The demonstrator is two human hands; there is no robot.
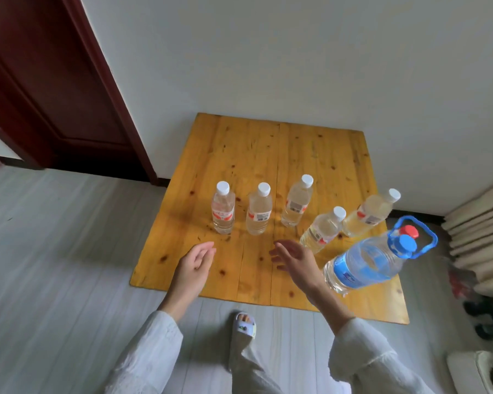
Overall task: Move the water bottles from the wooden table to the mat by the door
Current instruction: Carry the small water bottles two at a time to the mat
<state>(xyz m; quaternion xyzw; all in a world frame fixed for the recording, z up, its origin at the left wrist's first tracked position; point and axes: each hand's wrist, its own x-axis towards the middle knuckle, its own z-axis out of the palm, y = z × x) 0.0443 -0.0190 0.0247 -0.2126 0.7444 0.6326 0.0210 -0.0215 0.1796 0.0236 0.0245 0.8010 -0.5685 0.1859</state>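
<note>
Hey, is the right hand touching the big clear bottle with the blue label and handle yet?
Apart. The head view shows bare wood between the right hand and the big clear blue-labelled bottle on the wooden table.

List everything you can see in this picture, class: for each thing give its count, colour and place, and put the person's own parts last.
small water bottles: five, clear with white caps and red labels, standing on the wooden table
large water bottle: one, clear with blue label, blue cap and blue handle, at the table's right front
red cap: one, just behind the large bottle's blue cap; what it belongs to is hidden
wooden table: one, yellow-orange, low against the white wall
door: one, dark red-brown, far left
cushions: a cream stack, right edge
slipper: one, pale, on the grey floor
left hand: one, open, over the table's front edge
right hand: one, open, beside the large bottle
sleeves: two, white
</note>
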